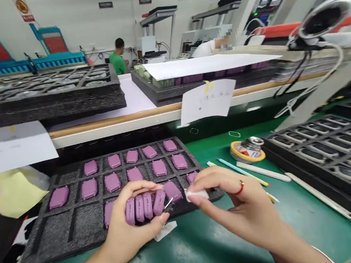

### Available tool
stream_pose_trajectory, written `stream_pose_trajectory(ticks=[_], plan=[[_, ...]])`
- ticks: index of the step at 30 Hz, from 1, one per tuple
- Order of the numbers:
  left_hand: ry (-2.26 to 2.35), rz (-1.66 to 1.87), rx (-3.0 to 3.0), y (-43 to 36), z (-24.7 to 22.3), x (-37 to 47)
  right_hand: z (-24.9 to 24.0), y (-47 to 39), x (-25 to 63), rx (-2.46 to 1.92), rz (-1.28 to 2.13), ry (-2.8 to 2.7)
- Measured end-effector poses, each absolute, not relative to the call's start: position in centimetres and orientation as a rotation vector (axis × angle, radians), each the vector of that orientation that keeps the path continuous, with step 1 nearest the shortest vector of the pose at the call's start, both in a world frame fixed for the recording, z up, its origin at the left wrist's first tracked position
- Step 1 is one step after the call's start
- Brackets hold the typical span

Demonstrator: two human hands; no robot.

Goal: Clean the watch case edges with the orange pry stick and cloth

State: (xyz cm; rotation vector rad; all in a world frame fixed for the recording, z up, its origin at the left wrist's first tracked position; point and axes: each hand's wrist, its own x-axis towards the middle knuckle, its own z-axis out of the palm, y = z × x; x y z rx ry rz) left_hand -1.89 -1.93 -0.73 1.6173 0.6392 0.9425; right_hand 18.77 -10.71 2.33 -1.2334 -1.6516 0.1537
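My left hand (132, 219) is closed around a row of several small purple cases (143, 207), standing on edge side by side between fingers and thumb. The case at the right end leans away from the others, and a thin shiny strip shows beside it near my thumb tip. My right hand (235, 192) pinches a small folded white wipe (197, 194) between thumb and fingers, a short gap to the right of the cases. Below both lies a black foam tray (87, 223) with compartments, many holding one purple case each. A white scrap (165, 231) shows beneath my left thumb.
Pens (242, 170), a white stick (263, 171) and a round metal-topped dispenser (247, 150) lie right of the tray. Another black tray (329, 150) with oval-framed parts stands at far right. A shelf edge (123, 127) with hanging paper crosses behind. Two people (117, 61) are in the background.
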Motion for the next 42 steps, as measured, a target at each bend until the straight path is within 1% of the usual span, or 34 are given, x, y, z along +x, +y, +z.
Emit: stream_pose_trajectory(ticks=[3, 7, 14, 19, 22, 27, 32, 38, 42], plan=[[0.609, 0.996, 1.606, -1.8, -0.6, -2.1, 3.4, -9.0, 17.1, -1.094, 0.165, -1.756], [0.564, 1.054, 1.634, -1.6, -0.7, -2.0, 3.2, -7.7, 16.1, -1.025, 0.180, -1.776], [0.533, 1.103, 1.548, -1.3, -1.1, -1.8, 2.1, -6.8, 16.1, -1.034, 0.149, -1.785], [0.538, 1.086, 1.564, -1.3, -0.9, -1.9, 2.4, -6.0, 17.3, -1.104, 0.124, -1.732], [0.551, 1.103, 1.591, -1.3, -0.7, -1.8, 2.9, -6.5, 17.2, -1.055, 0.158, -1.695], [0.537, 1.107, 1.583, -1.2, -0.7, -1.8, 2.6, -7.2, 16.2, -1.018, 0.279, -1.832], [0.533, 1.064, 1.555, -1.2, -0.8, -2.0, 2.3, -6.1, 16.8, -1.065, 0.196, -1.796], [0.513, 1.026, 1.560, -1.2, -0.9, -2.2, 3.5, -6.6, 17.8, -1.043, 0.111, -1.692], [0.520, 1.038, 1.595, -1.1, -0.8, -2.1, 3.4, -7.4, 16.9, -1.011, 0.195, -1.804]])
